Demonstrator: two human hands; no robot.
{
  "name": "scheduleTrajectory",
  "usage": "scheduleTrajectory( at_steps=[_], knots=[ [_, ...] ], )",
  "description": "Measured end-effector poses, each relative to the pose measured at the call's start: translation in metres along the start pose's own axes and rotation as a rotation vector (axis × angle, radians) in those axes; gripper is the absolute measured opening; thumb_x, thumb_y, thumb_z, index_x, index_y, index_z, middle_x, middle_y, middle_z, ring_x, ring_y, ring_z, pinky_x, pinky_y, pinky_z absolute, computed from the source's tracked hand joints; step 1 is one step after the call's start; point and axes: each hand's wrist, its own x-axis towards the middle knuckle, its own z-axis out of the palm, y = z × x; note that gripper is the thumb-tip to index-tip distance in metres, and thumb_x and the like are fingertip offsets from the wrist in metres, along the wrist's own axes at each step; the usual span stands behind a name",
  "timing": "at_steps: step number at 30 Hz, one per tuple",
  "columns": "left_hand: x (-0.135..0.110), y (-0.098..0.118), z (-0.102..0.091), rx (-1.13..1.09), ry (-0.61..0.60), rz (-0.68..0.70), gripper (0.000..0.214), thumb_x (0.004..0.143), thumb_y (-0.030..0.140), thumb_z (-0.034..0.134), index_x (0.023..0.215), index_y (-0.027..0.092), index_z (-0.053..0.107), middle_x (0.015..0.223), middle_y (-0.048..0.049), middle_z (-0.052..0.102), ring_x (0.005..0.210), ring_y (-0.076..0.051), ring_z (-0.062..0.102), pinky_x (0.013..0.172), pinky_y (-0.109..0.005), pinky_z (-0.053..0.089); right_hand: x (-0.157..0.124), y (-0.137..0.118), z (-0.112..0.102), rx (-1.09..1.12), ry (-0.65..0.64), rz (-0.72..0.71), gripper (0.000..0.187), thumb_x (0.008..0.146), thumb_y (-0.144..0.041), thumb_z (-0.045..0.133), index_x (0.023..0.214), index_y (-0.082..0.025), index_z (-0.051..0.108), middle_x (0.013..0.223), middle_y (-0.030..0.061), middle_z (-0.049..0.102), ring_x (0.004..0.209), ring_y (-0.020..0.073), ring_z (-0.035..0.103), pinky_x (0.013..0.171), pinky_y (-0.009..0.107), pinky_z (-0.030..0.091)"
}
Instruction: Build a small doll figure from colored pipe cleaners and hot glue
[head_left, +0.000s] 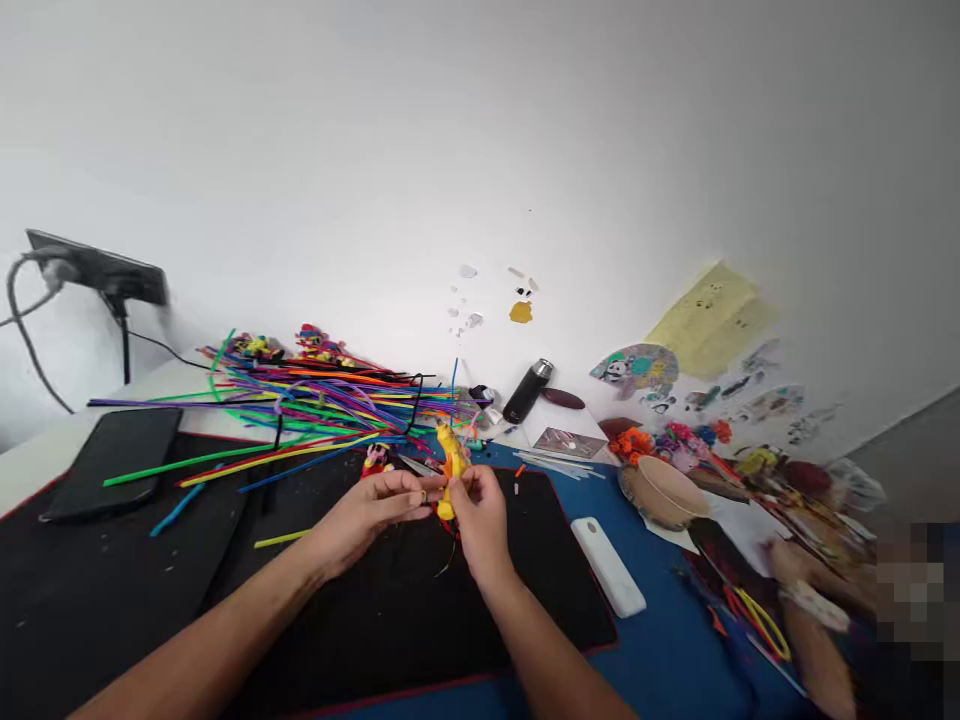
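My right hand (484, 525) is closed around a yellow pipe-cleaner figure (451, 448) with some orange on it, held upright above the black mat (360, 630). My left hand (367, 515) pinches at the figure's left side; something small and dark shows at its fingertips, too small to name. A thin dark strand (448, 562) hangs below the hands. Just behind my left hand lie a small red-and-yellow figure (377, 459) and what looks like scissors blades (414, 465). Fingers partly cover the yellow figure's lower part.
Many coloured pipe cleaners (330, 400) are heaped at the back left, near a black phone (120, 460). A black bottle (528, 392) stands by the wall. To the right are a white phone-like slab (607, 567), a round bowl (664, 493) and another person's arm (817, 640).
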Motion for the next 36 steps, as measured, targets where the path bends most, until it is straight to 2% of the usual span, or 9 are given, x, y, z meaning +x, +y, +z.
scheduleTrajectory(
  at_steps=[6, 10, 15, 20, 24, 28, 32, 36],
  knots=[
    [0.000, 0.002, 0.002, -0.062, 0.013, 0.055, 0.030, 0.074, 0.041, 0.095, 0.077, 0.019, 0.075, 0.124, -0.0149, 0.081, 0.142, -0.038, 0.059, 0.121, -0.052, 0.043, 0.009, 0.004, 0.007, 0.088, 0.001, 0.032, 0.034, 0.081, -0.048, 0.077, 0.083, -0.023, 0.054, 0.078, -0.0046, 0.052, 0.069, 0.0149, 0.054, 0.066, 0.027, 0.046],
    [-0.003, 0.005, 0.001, -0.137, 0.021, 0.080, 0.026, 0.076, 0.038, 0.094, 0.079, 0.018, 0.077, 0.127, -0.0148, 0.080, 0.140, -0.038, 0.061, 0.124, -0.053, 0.040, 0.011, 0.000, 0.018, 0.216, 0.017, 0.056, 0.037, 0.081, -0.049, 0.082, 0.087, -0.023, 0.057, 0.083, -0.0037, 0.054, 0.073, 0.0142, 0.056, 0.065, 0.026, 0.049],
    [-0.002, 0.006, 0.000, -0.195, 0.044, 0.105, 0.023, 0.079, 0.034, 0.092, 0.078, 0.018, 0.077, 0.129, -0.0139, 0.080, 0.138, -0.036, 0.063, 0.126, -0.054, 0.038, 0.017, -0.006, 0.029, 0.496, -0.054, 0.280, 0.047, 0.074, -0.050, 0.091, 0.086, -0.023, 0.054, 0.075, -0.0064, 0.054, 0.055, 0.0088, 0.046, 0.042, 0.019, 0.036],
    [-0.001, 0.004, -0.002, -0.198, 0.049, 0.120, 0.020, 0.081, 0.033, 0.090, 0.079, 0.019, 0.076, 0.130, -0.0127, 0.080, 0.134, -0.034, 0.067, 0.127, -0.052, 0.037, 0.024, -0.008, 0.032, 0.696, -0.116, 0.443, 0.052, 0.067, -0.048, 0.097, 0.082, -0.021, 0.056, 0.068, -0.0075, 0.054, 0.050, 0.0051, 0.043, 0.041, 0.015, 0.037],
    [-0.002, 0.004, -0.002, -0.180, 0.056, 0.122, 0.019, 0.083, 0.033, 0.089, 0.081, 0.019, 0.076, 0.131, -0.0121, 0.079, 0.134, -0.034, 0.067, 0.127, -0.053, 0.036, 0.026, -0.008, 0.034, 0.765, -0.165, 0.511, 0.049, 0.067, -0.048, 0.098, 0.087, -0.019, 0.064, 0.068, -0.0075, 0.054, 0.050, 0.0039, 0.044, 0.043, 0.015, 0.038],
    [-0.003, 0.005, -0.003, -0.177, 0.045, 0.123, 0.017, 0.084, 0.032, 0.089, 0.081, 0.019, 0.077, 0.130, -0.0123, 0.080, 0.136, -0.035, 0.065, 0.127, -0.055, 0.036, 0.026, -0.008, 0.034, 0.788, -0.213, 0.597, 0.049, 0.066, -0.049, 0.099, 0.085, -0.019, 0.065, 0.066, -0.0072, 0.054, 0.049, 0.0047, 0.046, 0.043, 0.015, 0.038],
    [-0.003, 0.006, -0.003, -0.162, 0.016, 0.121, 0.015, 0.085, 0.031, 0.088, 0.083, 0.020, 0.078, 0.127, -0.0121, 0.081, 0.137, -0.035, 0.064, 0.123, -0.053, 0.041, 0.030, -0.008, 0.030, 0.792, -0.261, 0.653, 0.049, 0.063, -0.046, 0.099, 0.094, -0.019, 0.073, 0.076, -0.0038, 0.062, 0.059, 0.0081, 0.054, 0.047, 0.017, 0.042],
    [-0.003, 0.007, -0.002, -0.132, 0.028, 0.106, 0.017, 0.083, 0.032, 0.090, 0.082, 0.020, 0.078, 0.124, -0.0125, 0.082, 0.130, -0.033, 0.069, 0.117, -0.048, 0.048, 0.035, -0.004, 0.028, 0.791, -0.359, 0.658, 0.045, 0.066, -0.044, 0.096, 0.099, -0.018, 0.077, 0.077, -0.0026, 0.062, 0.062, 0.0096, 0.054, 0.049, 0.019, 0.043]
  ],
)
